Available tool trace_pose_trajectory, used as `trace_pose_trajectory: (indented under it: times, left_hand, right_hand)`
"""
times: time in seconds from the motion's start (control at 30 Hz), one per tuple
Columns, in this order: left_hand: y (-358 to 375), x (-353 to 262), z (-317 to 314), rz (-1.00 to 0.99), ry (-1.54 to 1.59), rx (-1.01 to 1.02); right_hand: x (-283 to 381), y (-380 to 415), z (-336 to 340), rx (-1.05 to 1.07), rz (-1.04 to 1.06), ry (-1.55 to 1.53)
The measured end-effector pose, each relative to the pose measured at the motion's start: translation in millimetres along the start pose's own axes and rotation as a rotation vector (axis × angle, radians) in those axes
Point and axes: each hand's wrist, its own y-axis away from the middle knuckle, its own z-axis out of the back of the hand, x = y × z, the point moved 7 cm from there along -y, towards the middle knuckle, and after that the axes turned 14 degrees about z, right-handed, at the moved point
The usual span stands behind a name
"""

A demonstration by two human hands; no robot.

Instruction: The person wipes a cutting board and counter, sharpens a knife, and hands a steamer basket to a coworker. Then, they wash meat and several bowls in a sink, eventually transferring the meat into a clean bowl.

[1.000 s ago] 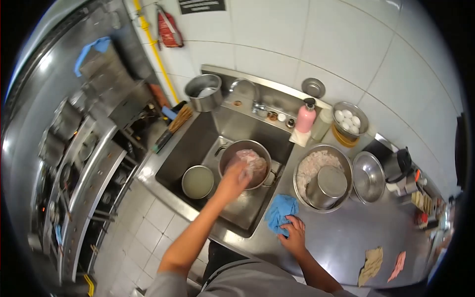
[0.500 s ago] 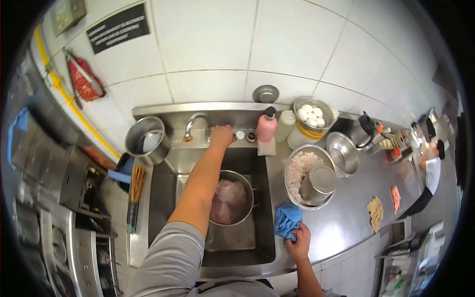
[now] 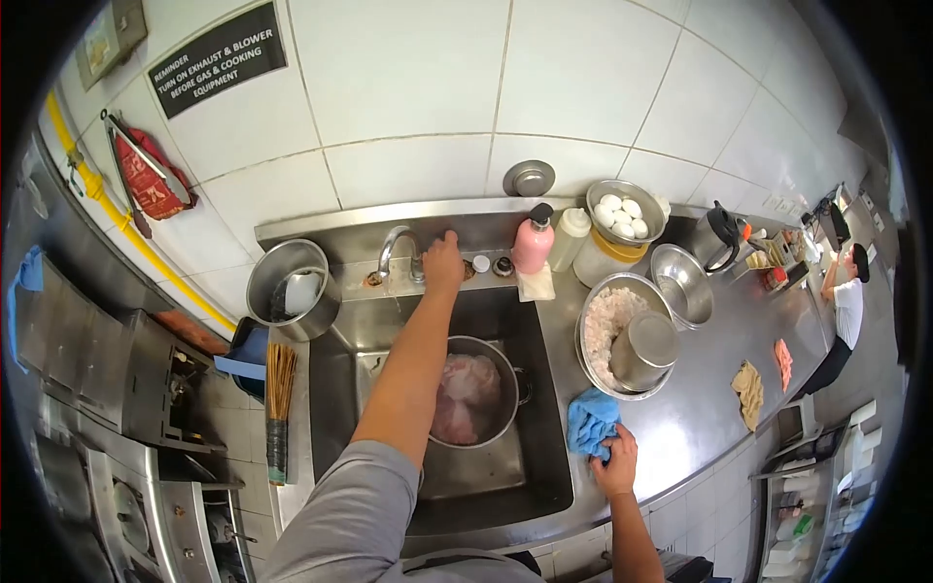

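My left hand (image 3: pixel 443 262) is at the base of the curved faucet (image 3: pixel 397 251) behind the sink; its fingers are partly hidden, and what they hold cannot be made out. Below my forearm, a metal pot (image 3: pixel 516 398) with pieces of raw meat (image 3: pixel 470 384) in water stands in the sink (image 3: pixel 530 486). On the counter right of the sink, my right hand (image 3: pixel 616 464) has its fingers closed on the lower edge of a crumpled blue cloth (image 3: pixel 591 423). Thin water runs from the faucet's spout.
Right of the sink are a bowl of pale pink chopped food (image 3: pixel 607 316), a pink pump bottle (image 3: pixel 532 243), a bowl of eggs (image 3: pixel 622 216) and an empty metal bowl (image 3: pixel 682 284). Left stand a deep pot (image 3: pixel 326 316) and a stick brush (image 3: pixel 279 408). A person (image 3: pixel 847 311) stands far right.
The view has shifted, so the counter items appear farther right. A thin stream now shows under the faucet. My left hand remains near the faucet, my right hand at the blue cloth.
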Motion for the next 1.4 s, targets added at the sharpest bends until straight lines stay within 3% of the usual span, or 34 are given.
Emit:
trace_pose_trajectory:
  times: [0.17, 0.23, 0.47, 0.53, 0.57, 0.63, 0.67, 0.73, 0.77, 0.83, 0.97, 1.17, 1.23, 1.3, 1.4]
  left_hand:
    - [21, 1, 37, 0.194, 0.341, -0.078]
    - [35, 13, 38, -0.009, 0.503, -0.152]
    - [118, 66, 58, -0.295, 0.541, -0.264]
    - [113, 138, -9, 0.241, 0.794, 0.114]
    - [115, 143, -8, 0.238, 0.789, 0.114]
    - [119, 160, -22, 0.599, 1.169, 0.311]
    - [116, 160, -19, 0.597, 1.173, 0.309]
    - [116, 159, -10, 0.792, 1.367, 0.320]
    - [116, 159, -4, 0.795, 1.368, 0.320]
    - [122, 148, -1, 0.842, 1.623, 0.507]
    - [147, 135, 18, 0.942, 1.697, 0.593]
    - [136, 130, 75, 0.788, 1.544, 0.268]
    - [129, 138, 72, 0.627, 1.342, 0.540]
    - [130, 145, 73, 0.674, 1.406, 0.510]
    - [136, 157, 76, 0.844, 1.414, 0.415]
  right_hand:
    - [0, 0, 1, -0.002, -0.031, 0.019]
    - [0, 0, -1, 0.013, -0.030, 0.019]
    - [-4, 2, -4, 0.016, -0.009, 0.022]
    - [-4, 2, -4, 0.008, -0.008, 0.013]
    - [-1, 1, -1, 0.006, -0.007, 0.018]
    - [2, 3, -3, -0.002, -0.007, 0.023]
    - [1, 3, -4, -0.003, -0.010, 0.020]
    - [-2, 2, -1, -0.001, -0.010, 0.022]
    - [-2, 2, -1, -0.001, -0.008, 0.017]
    - [-1, 2, -1, 0.003, -0.008, 0.008]
    - [0, 1, 1, -0.024, 0.008, 0.000]
    - [17, -15, 8, 0.008, 0.049, 0.005]
    - [23, -20, 1, 0.034, 0.064, 0.039]
    - [10, -20, -26, -0.025, -0.084, -0.381]
    - [84, -68, -39, -0.019, -0.194, -0.663]
